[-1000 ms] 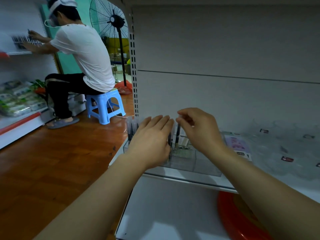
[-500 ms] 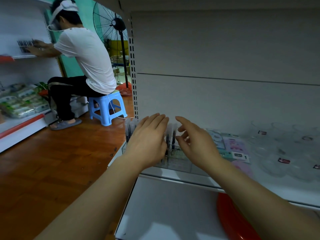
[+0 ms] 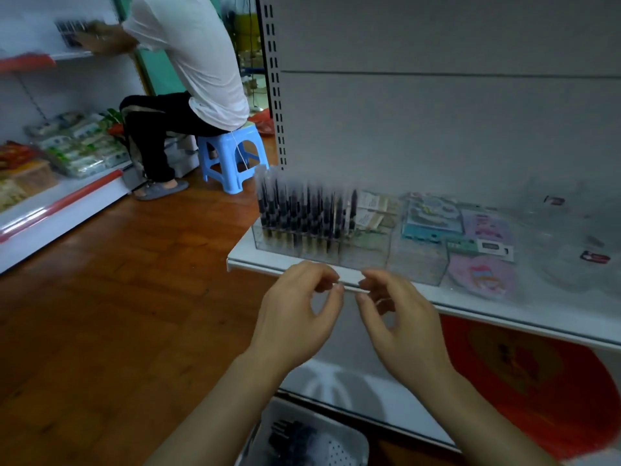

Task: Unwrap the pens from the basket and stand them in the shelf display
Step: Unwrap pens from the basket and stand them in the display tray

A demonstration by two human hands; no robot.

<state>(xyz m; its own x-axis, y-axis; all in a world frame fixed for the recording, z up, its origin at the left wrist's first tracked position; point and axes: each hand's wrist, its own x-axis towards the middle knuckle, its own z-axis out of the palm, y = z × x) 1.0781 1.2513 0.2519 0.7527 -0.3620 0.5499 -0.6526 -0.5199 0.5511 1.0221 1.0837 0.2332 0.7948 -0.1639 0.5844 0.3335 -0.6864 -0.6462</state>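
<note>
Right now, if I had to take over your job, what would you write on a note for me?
Left hand: in front of the shelf edge, fingers loosely curled, nothing visible in its grip.
Right hand: beside it, the same, fingertips near the left hand's but apart.
Pens in the display: many stand upright in the left part of the clear display box on the shelf.
Basket: on the floor below, with dark pens in it.
Done: much of the left part of the box is filled.
Left: pick a pen from the basket, unwrap it, stand it beside the others; repeat.
</note>
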